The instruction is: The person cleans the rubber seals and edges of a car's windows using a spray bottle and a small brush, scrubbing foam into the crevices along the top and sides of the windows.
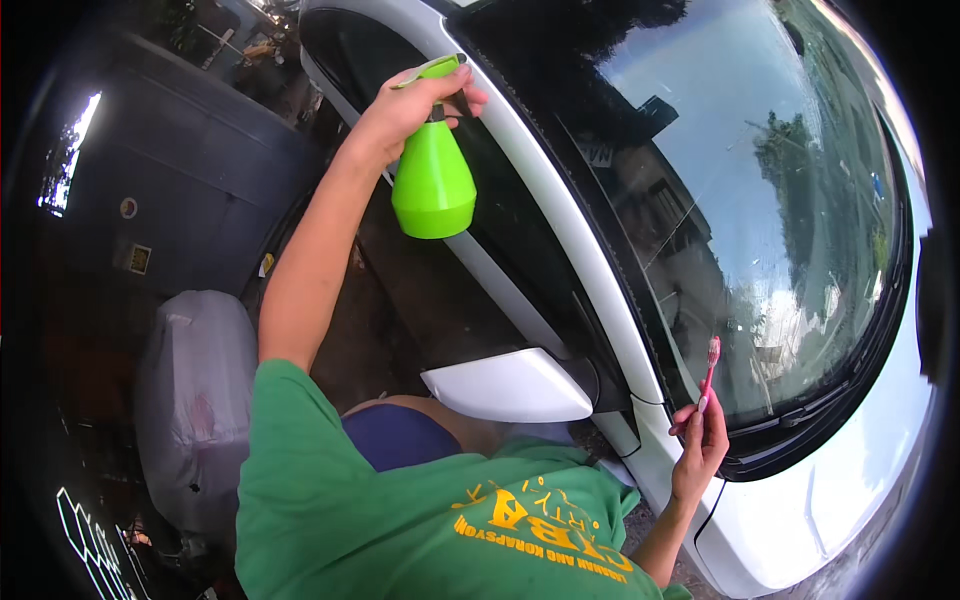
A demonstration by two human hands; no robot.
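My left hand point(402, 108) is raised beside the car's roof pillar, closed around the neck and trigger of a bright green spray bottle point(434, 188). The bottle hangs upright in front of the dark side window point(510, 215). Lower down on the right, my right hand point(702, 448) grips the handle of a pink toothbrush point(711, 366) with its bristle end pointing up. That brush head overlaps the lower near corner of the windshield point(730, 230); whether it touches the glass I cannot tell. Wet streaks and reflections of trees and buildings show on the windshield.
A white side mirror point(512, 386) juts out between my arms. Black wipers point(800, 412) lie along the windshield's base, above the white hood point(830, 510). To the left stand a grey covered object point(200, 390) and a dark panel or gate point(190, 170).
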